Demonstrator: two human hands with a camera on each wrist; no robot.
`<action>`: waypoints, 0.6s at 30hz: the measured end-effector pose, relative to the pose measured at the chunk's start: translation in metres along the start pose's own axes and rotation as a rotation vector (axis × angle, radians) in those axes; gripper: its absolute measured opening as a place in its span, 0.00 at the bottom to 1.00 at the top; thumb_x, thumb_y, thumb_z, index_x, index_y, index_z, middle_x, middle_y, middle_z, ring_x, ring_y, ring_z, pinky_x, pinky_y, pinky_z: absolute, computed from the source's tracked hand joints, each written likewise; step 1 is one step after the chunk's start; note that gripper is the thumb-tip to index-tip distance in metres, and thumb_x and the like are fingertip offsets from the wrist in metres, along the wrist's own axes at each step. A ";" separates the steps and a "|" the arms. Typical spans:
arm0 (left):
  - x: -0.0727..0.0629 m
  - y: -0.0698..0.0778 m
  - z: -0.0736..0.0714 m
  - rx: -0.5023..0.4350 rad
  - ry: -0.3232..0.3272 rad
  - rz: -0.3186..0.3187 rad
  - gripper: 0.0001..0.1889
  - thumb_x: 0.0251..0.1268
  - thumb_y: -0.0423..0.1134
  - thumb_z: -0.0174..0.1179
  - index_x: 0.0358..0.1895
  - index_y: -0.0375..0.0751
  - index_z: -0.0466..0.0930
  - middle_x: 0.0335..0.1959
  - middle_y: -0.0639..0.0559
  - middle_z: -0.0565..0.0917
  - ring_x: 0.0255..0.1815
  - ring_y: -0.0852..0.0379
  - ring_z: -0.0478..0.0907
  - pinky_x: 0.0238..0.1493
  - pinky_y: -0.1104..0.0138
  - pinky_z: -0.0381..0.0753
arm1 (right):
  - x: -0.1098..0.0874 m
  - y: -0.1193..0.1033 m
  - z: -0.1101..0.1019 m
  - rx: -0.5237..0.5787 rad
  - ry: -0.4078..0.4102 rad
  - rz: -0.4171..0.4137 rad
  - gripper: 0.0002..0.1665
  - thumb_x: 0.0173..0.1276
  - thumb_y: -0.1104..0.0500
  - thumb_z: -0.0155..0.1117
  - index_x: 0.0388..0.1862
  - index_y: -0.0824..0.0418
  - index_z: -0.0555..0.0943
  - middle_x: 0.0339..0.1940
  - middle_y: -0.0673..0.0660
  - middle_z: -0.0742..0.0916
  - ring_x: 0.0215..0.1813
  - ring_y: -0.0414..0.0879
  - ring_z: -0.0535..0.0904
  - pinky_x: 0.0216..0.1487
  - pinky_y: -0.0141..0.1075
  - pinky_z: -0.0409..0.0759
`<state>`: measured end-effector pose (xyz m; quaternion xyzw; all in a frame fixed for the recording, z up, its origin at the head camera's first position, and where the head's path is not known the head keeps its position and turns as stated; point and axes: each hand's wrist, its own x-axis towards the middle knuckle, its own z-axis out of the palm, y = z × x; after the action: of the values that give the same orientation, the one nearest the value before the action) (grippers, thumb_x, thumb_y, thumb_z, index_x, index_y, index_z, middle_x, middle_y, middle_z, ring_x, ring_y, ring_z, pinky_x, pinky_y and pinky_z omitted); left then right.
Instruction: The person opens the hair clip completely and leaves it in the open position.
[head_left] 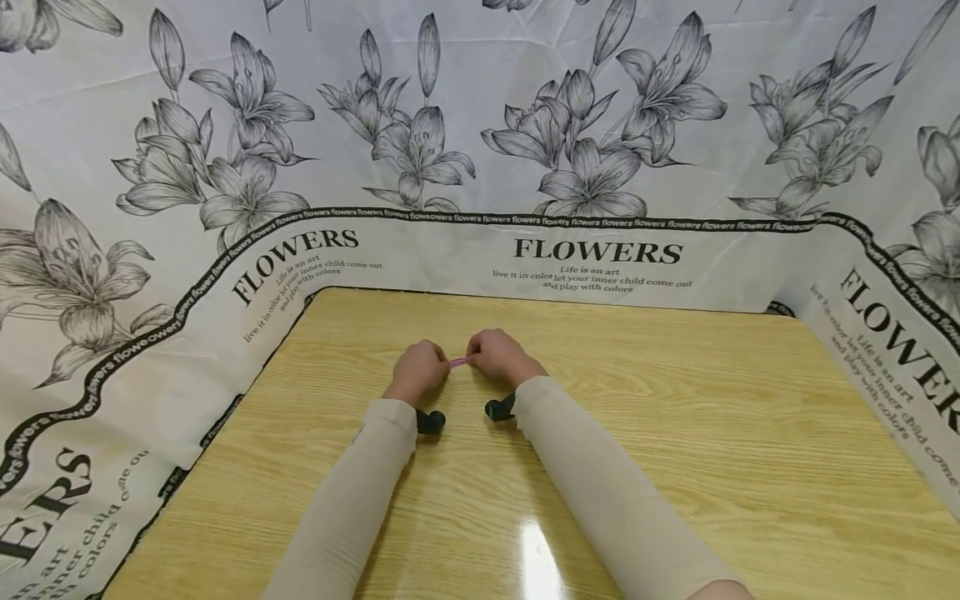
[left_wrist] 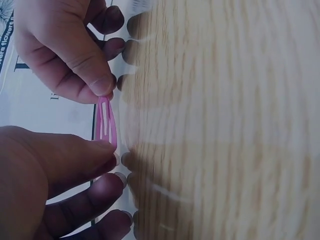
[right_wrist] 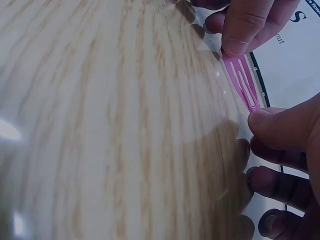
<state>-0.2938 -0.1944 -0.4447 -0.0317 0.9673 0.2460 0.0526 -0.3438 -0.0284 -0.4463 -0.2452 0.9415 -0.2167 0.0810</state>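
A small pink snap hair clip [head_left: 458,362] with long cut-out slots spans the gap between both hands, over the far half of the table. My left hand [head_left: 420,369] pinches its wide end between thumb and forefinger. The narrow end is in the thumb-and-finger pinch of my right hand [head_left: 498,352]. Seen from the left wrist, the clip [left_wrist: 105,122] lies close over the table surface, its tips hidden under the thumbs. In the right wrist view the clip [right_wrist: 241,82] shows its flat face, and the other fingers of the right hand [right_wrist: 292,125] are spread loosely with fingertips at the tabletop.
The glossy wood-grain table [head_left: 712,417] extends on all sides of the hands. White cloth [head_left: 450,250] with printed flowers and lettering rises behind and at both sides. A dark wrist device [head_left: 431,422] shows at the left cuff, another [head_left: 499,408] at the right.
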 end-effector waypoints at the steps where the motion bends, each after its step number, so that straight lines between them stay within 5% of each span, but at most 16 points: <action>1: 0.001 0.000 0.001 -0.003 0.001 0.003 0.10 0.66 0.42 0.56 0.38 0.44 0.86 0.38 0.50 0.86 0.35 0.54 0.79 0.38 0.60 0.79 | -0.001 0.000 0.000 0.004 0.001 -0.002 0.06 0.69 0.56 0.62 0.33 0.54 0.84 0.35 0.51 0.85 0.39 0.46 0.77 0.48 0.39 0.76; 18: -0.006 0.009 -0.001 -0.135 0.024 0.062 0.10 0.65 0.39 0.52 0.35 0.41 0.83 0.35 0.48 0.83 0.33 0.52 0.77 0.35 0.63 0.75 | -0.016 0.008 -0.007 0.052 0.028 -0.026 0.08 0.70 0.57 0.59 0.36 0.56 0.84 0.38 0.52 0.86 0.40 0.46 0.77 0.49 0.41 0.76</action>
<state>-0.2886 -0.1872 -0.4388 -0.0083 0.9496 0.3118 0.0310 -0.3345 -0.0118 -0.4430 -0.2524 0.9332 -0.2458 0.0712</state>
